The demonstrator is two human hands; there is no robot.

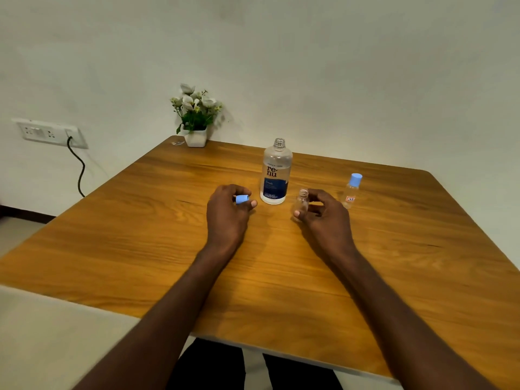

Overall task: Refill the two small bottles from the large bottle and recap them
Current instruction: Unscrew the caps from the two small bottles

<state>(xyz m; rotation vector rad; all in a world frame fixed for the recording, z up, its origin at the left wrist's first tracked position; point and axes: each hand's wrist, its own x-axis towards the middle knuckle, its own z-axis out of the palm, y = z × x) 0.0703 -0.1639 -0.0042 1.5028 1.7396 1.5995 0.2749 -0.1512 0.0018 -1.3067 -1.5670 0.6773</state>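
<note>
The large clear bottle (275,173) with a blue and white label stands uncapped in the middle of the wooden table (140,235). My left hand (228,212) rests just left of it, fingers pinched on a small blue cap (242,199). My right hand (323,218) is just right of the large bottle and holds a small clear bottle (301,202) with its neck open, upright on the table. A second small bottle (351,191) with a blue cap on stands further right, apart from my hand.
A white pot of artificial flowers (196,119) sits at the table's far left corner against the wall. A wall socket (47,133) with a black cable is on the left. A pale seat (50,333) lies at the near left.
</note>
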